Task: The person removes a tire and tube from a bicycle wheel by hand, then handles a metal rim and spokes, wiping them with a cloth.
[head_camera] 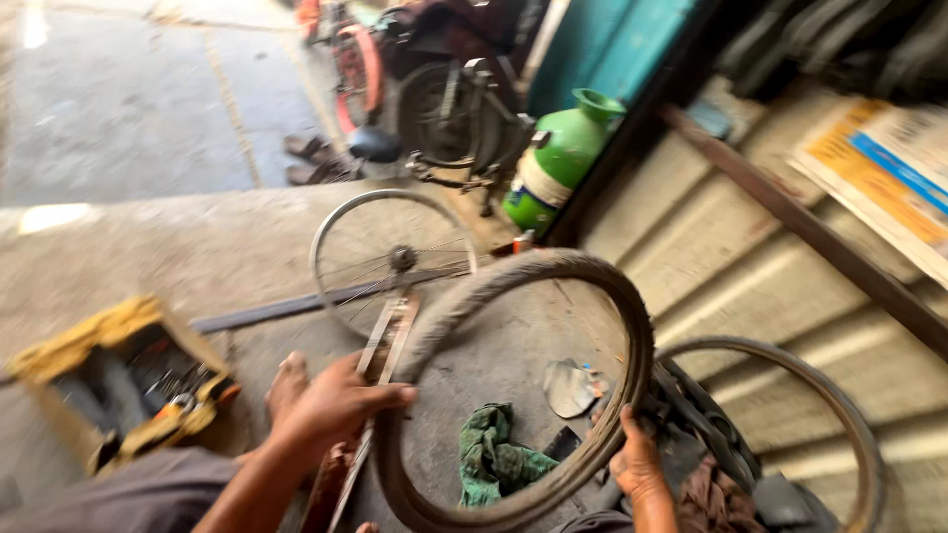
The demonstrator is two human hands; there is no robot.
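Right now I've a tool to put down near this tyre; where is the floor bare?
Bare concrete lies beyond the yellow toolbox, left of the spoked wheel. Some floor also shows inside the tyre that the left hand and right hand grip, above the green rag. Right of the tyre it is crowded: a second tyre, rags and parts.

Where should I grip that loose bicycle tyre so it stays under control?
Probably on opposite sides of the loop, coming from outside the ring. The bicycle tyre has no rim in it and sags into an oval, so one grip would let it flop. The left hand is on its left edge, the right hand on its lower right.
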